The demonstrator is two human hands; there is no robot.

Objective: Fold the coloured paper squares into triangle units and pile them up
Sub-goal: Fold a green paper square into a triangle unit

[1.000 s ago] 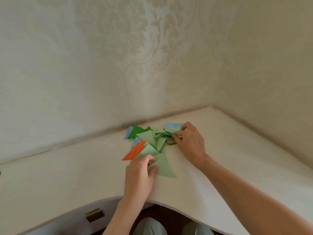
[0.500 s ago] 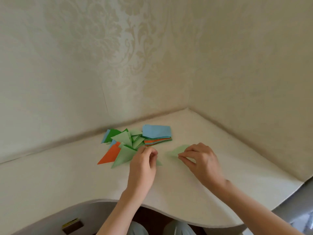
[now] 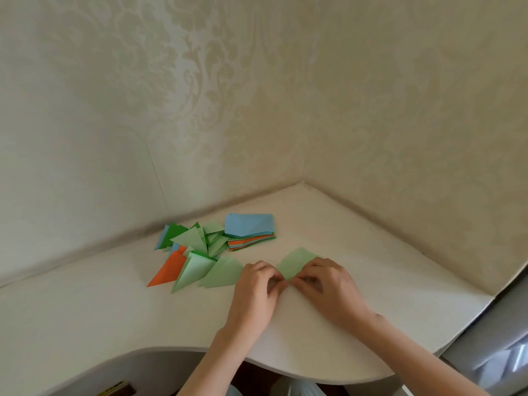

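Both hands meet at the near corner of a light green paper square [image 3: 297, 262] lying flat on the white worktop [image 3: 371, 267]. The left hand [image 3: 257, 290] and right hand [image 3: 325, 287] each pinch that corner with curled fingers. Left of the left hand lies a loose pile of folded green, blue and orange paper triangles [image 3: 194, 252]. Beyond both hands sits a stack of unfolded coloured paper squares topped in blue [image 3: 250, 230].

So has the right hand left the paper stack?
Yes. The right hand has come toward the person, off the stack, and now holds a green sheet.
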